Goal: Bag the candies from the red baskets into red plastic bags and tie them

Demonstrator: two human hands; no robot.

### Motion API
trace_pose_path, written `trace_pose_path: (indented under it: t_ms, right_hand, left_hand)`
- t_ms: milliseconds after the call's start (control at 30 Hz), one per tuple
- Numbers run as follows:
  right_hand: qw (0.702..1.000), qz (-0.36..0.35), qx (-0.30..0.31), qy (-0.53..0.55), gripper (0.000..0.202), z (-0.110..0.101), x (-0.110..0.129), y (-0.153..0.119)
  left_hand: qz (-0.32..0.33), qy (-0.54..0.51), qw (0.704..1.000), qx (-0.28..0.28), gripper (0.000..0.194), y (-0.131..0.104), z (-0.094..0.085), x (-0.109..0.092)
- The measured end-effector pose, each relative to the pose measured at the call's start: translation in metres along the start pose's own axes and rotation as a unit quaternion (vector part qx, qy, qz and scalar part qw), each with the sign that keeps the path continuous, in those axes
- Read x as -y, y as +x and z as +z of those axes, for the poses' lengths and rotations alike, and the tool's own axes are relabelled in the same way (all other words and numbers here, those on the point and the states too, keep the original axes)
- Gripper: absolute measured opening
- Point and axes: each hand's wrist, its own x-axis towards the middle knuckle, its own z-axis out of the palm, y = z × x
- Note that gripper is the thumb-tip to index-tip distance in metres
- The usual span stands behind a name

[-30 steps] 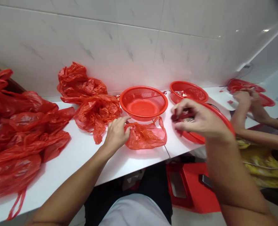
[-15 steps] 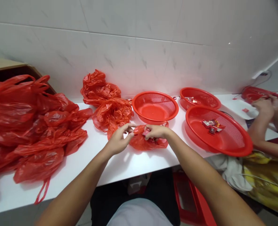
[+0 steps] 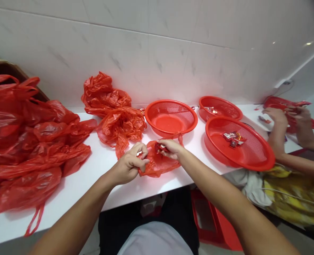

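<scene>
Bag (image 3: 161, 167), probably limp and slippery, is best held by its rim. It is pinched by the left hand (image 3: 133, 163), packets (image 3: 159, 147) clasped by the right hand (image 3: 170, 148).

In the middle of the frame, the left hand (image 3: 132, 162) touches a red bag (image 3: 158, 169); the right hand (image 3: 170, 149) holds small packets (image 3: 161, 146) over it. Two baskets (image 3: 243, 154) stand at right.
</scene>
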Motion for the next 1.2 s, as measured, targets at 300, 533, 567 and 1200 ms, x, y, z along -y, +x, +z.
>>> trace_pose_path:
  t_ms: [300,533,567,1200]
  right_hand:
    - [0.850,-0.261,-0.255,-0.379,0.031,-0.028,0.017,-0.080]
    - [0.792,-0.275,-0.278,-0.468,0.040,-0.062,0.025,-0.048]
    - [0.807,-0.284,-0.242,-0.458,0.031,-0.062,0.026,-0.043]
    - [0.929,-0.352,0.078,-0.084,0.063,0.026,0.054,-0.085]
  left_hand:
    - [-0.006,0.040,0.995,-0.089,0.032,-0.009,-0.017,0.003]
    - [-0.078,0.135,0.987,0.052,0.018,0.003,-0.058,-0.014]
    - [-0.090,0.145,0.984,0.057,0.018,0.008,-0.066,-0.013]
    - [-0.017,-0.023,0.996,-0.084,0.010,0.088,-0.058,-0.077]
